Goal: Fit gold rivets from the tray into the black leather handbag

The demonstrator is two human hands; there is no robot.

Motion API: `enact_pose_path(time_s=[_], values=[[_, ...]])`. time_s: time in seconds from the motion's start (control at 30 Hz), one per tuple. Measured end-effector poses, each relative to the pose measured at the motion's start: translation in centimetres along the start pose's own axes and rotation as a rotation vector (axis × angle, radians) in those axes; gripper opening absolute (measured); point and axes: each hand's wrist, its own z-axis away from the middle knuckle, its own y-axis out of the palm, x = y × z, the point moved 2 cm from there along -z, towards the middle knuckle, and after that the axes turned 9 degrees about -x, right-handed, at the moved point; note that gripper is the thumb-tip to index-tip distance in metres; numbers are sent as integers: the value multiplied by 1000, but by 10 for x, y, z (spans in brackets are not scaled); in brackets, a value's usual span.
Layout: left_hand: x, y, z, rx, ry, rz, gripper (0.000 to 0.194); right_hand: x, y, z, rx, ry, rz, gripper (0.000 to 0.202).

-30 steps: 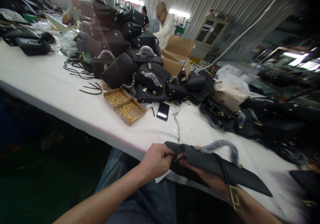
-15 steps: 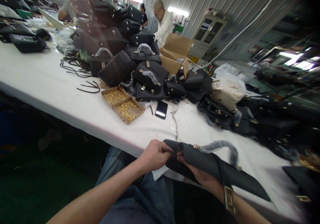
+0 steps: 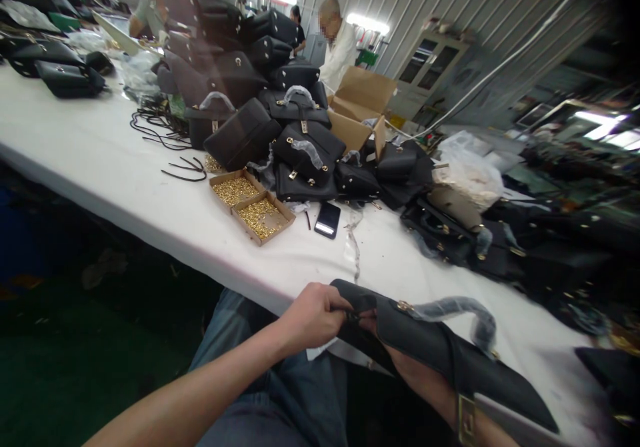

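Note:
A black handbag (image 3: 415, 340) lies tilted across the front edge of the table, its carrying handle (image 3: 460, 310) wrapped in clear film. From its flap strap hangs a gold clasp (image 3: 467, 419). My left hand (image 3: 320, 315) is closed in a pinch at the bag's left end, on a small dark piece too dim to make out. Under the flap reaches my right hand (image 3: 415, 370), gripping the bag from below. Its fingertips come close to those of the left hand, and the flap covers much of it.
Two cardboard trays (image 3: 273, 232) of small gold fittings and a phone (image 3: 327, 220) lie on the white table (image 3: 190, 227). Piled black handbags (image 3: 240, 134), dark cords (image 3: 159, 127) and an open carton (image 3: 347, 130) stand behind. A person in white (image 3: 337, 50) is beyond.
The whole view has shifted slightly. The handbag's right end and clasp sit a little lower and farther right. Both hands stay at the bag's left end.

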Motion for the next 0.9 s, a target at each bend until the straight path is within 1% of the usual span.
enact_pose_path(time_s=[0.1, 0.23, 0.33, 0.4, 0.5, 0.6, 0.7, 0.8, 0.9], values=[[5, 1, 2, -13, -71, 19, 36, 5, -3, -2, 43, -26, 14, 33], [6, 1, 2, 21, -121, 71, 33, 23, -17, -12, 97, -34, 38, 29], [6, 0, 2, 31, -116, 93, 31, 38, -26, -18, 119, -42, 81, 29], [5, -1, 2, 22, -108, 91, 30, 46, -29, -21, 105, -32, 89, 28], [2, -1, 4, 13, -65, 95, 30, 53, -29, -25, 111, 65, 35, 26], [0, -1, 5, -10, 14, 93, 27, 56, -25, -28, 124, 179, -93, 25], [-1, 0, 7, -24, 56, 79, 24, 55, -21, -26, 108, 281, -232, 26], [1, 0, 9, -1, 53, 67, 24, 49, -16, -17, 105, 301, -280, 29], [3, 0, 11, 4, 28, 64, 26, 40, -13, -6, 87, 287, -268, 31]])
